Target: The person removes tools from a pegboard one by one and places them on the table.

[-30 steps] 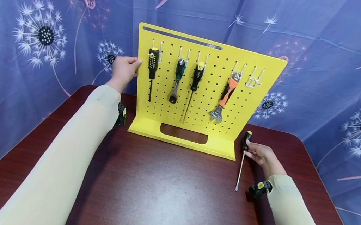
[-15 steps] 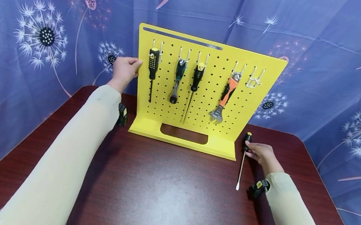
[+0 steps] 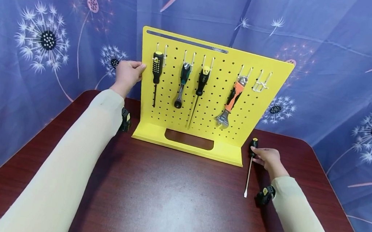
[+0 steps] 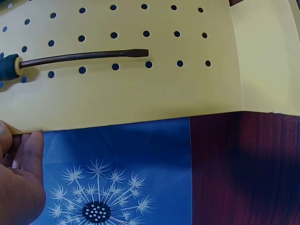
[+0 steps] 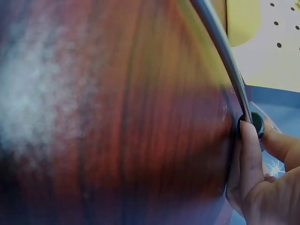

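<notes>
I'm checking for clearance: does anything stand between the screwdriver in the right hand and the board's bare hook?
No other tool stands between the screwdriver and the bare hook; only the yellow pegboard's right edge, beside the handle, might need clearing.

blue dandelion-print cloth (image 3: 207, 8) behind | red-brown wood-grain table (image 3: 128, 184) | pale glare (image 3: 178, 213) on top
</notes>
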The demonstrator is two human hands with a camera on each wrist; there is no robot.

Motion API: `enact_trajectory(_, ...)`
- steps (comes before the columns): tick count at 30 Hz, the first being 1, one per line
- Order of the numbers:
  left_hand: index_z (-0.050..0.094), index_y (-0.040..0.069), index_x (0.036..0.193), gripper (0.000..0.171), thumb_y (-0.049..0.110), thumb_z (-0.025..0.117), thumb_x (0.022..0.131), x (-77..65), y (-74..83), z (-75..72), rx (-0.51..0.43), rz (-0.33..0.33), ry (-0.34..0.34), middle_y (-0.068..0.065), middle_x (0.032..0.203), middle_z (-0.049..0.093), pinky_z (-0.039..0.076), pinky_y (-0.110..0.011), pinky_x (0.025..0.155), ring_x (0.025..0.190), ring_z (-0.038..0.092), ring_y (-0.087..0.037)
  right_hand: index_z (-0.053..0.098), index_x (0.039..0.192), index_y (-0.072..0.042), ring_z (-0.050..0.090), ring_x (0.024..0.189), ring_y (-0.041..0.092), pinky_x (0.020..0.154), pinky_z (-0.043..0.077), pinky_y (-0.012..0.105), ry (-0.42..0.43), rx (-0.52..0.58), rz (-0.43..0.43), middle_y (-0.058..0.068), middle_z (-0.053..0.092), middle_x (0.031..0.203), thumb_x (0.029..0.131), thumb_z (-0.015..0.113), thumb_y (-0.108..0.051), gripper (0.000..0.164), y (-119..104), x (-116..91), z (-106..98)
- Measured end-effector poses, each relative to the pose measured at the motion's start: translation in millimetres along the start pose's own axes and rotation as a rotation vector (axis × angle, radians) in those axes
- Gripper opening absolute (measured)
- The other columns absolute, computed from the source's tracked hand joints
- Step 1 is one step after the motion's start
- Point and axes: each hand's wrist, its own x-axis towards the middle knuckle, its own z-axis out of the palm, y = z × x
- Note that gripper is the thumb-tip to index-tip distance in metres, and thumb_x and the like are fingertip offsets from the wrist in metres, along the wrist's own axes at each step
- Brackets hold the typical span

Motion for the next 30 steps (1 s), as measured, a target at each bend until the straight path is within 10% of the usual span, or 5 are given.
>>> enact_trajectory(14,0.065,0.006,0.137,0.037,0.023,0.06,0.105,-0.4,-2.2,1.2,-0.003,0.014,0.011,-0.015,0.14,0.063,0.056,-0.022,0.086,0.08,0.059,0.0,0.063,0.099,0.003,0.057,0.059,0.004,0.059,0.061,0.021,0.013,-0.046,-0.024,-0.004,0.053,0.074,0.1,0.064,-0.009,0.012,4.8,0.5,0.3)
enact_trajectory(30,0.063,0.008,0.139,0.038,0.023,0.059,0.105,1.6,-1.1,0.8,-0.006,0.005,0.006,-0.015,0.145,0.062,0.059,-0.028,0.098,0.089,0.063,-0.004,0.044,0.141,0.019,0.058,0.071,0.007,0.063,0.062,0.023,-0.032,-0.087,-0.01,-0.004,0.055,0.085,0.102,0.062,-0.015,0.055,-1.5,-4.0,-1.0)
